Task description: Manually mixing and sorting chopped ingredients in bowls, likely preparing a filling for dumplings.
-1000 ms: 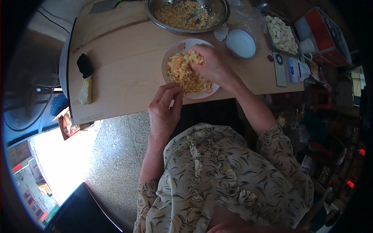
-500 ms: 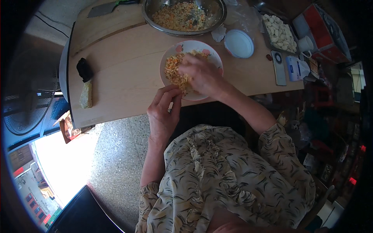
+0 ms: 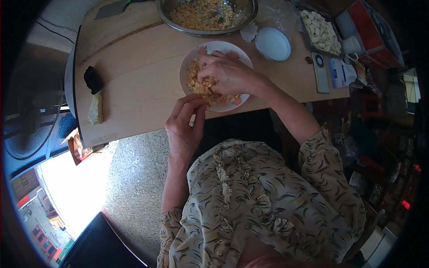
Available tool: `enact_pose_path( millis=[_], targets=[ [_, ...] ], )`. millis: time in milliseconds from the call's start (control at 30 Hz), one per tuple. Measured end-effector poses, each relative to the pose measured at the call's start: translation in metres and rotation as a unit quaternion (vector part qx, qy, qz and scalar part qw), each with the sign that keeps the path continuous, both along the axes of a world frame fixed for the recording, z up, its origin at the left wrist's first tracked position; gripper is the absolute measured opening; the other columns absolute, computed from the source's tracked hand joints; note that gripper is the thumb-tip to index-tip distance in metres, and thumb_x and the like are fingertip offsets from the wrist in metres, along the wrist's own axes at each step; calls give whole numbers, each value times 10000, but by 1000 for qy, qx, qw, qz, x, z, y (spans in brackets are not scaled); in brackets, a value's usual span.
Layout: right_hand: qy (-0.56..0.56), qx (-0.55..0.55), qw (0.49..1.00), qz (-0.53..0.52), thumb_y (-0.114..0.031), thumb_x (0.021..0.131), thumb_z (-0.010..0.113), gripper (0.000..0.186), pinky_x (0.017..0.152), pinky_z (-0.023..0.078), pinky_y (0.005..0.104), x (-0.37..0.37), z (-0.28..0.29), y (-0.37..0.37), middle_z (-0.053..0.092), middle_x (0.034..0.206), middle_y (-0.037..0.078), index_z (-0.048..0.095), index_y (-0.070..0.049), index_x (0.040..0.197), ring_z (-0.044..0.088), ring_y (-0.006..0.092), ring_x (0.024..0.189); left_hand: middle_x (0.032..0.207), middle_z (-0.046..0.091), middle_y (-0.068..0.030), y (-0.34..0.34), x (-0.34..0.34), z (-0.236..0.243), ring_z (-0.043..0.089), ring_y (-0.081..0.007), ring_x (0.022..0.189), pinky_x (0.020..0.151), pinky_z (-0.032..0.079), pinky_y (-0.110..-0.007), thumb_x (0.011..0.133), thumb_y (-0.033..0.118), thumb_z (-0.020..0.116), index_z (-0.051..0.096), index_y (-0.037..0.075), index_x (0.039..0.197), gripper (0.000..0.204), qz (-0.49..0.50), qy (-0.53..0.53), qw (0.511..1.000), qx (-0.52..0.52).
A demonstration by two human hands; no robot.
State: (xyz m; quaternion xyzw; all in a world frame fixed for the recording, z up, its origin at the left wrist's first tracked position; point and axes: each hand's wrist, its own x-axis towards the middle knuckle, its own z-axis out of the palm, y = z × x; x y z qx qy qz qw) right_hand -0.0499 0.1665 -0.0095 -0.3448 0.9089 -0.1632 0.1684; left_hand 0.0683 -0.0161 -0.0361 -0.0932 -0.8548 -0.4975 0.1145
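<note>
Curving over the white bowl (image 3: 220, 46), the right hand (image 3: 227, 77) has its fingers bent down into an orange-flecked yellowish mixture (image 3: 195, 81); the fingertips are hidden beneath the palm and in the food, so I cannot tell whether they are closed on a clump or merely resting in it. The left hand (image 3: 184, 126) is at the near left side of the same bowl, thumb and bent fingers drawn together, pinching the rim. The bowl, marked with pink patches, stands close to the near edge of the wooden table (image 3: 143, 89), the mixture lying mostly in its left and lower part. Just beyond it is a wide metal bowl (image 3: 205, 32), with more chopped, orange-flecked food (image 3: 201, 17) inside. A smaller white dish (image 3: 272, 43) sits to the right of the two, with a crumpled whitish scrap (image 3: 249, 32) between it and the metal bowl. Farther right, a tray (image 3: 333, 55) is heaped with pale lumps (image 3: 320, 32), next to a white mug (image 3: 351, 45) and a red box (image 3: 372, 35). A slim grey device (image 3: 320, 75) lies near the right end of the table, beside a blue-and-white packet (image 3: 341, 74). On the left lie a black bundle (image 3: 92, 80) and, touching it, a pale yellowish roll (image 3: 96, 110); a broad-bladed knife (image 3: 111, 10) is at the far left corner.
</note>
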Motion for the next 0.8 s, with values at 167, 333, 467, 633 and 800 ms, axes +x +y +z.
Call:
enact_pose_path(
  millis=[167, 333, 467, 633, 800],
  targets=[
    [26, -81, 996, -9, -66, 737, 783, 457, 1027, 470, 452, 8, 7, 40, 556, 1311, 110, 657, -84, 1176, 544, 338, 1250, 1119, 727, -128, -2, 1, -1, 750, -216, 954, 786, 639, -320, 893, -68, 707, 715, 1, 1026, 149, 0, 3, 1000, 8],
    [85, -24, 996, -35, -24, 735, 752, 525, 1088, 447, 448, 28, -3, 24, 535, 1381, 145, 645, -74, 1246, 520, 394, 1285, 1122, 728, -124, -3, -1, -4, 749, -214, 956, 787, 639, -322, 894, -65, 709, 721, 7, 1019, 145, -5, 18, 1000, -2],
    [98, -114, 980, -132, 23, 732, 708, 516, 1083, 451, 461, 15, -32, 18, 596, 1292, 174, 656, -46, 1241, 543, 396, 1260, 1078, 731, -109, 1, -2, 2, 744, -264, 931, 783, 620, -355, 867, -38, 739, 720, 20, 986, 134, 8, 19, 1000, 6],
    [89, -317, 932, -150, -36, 903, 694, 343, 822, 579, 326, 8, -7, 17, 712, 1127, 168, 657, -24, 1244, 721, 224, 942, 1123, 729, -123, -1, 4, -3, 750, -218, 963, 799, 638, -324, 896, -46, 722, 724, 8, 1026, 141, -5, 21, 1000, 0],
    [8, -184, 958, -219, -47, 928, 667, 233, 769, 586, 329, 5, 20, 30, 749, 944, 147, 696, 0, 1155, 732, 210, 828, 1075, 725, -112, 3, 3, 1, 749, -242, 898, 724, 640, -335, 868, -53, 734, 720, 16, 980, 132, 1, 17, 1000, 10]
  ],
)
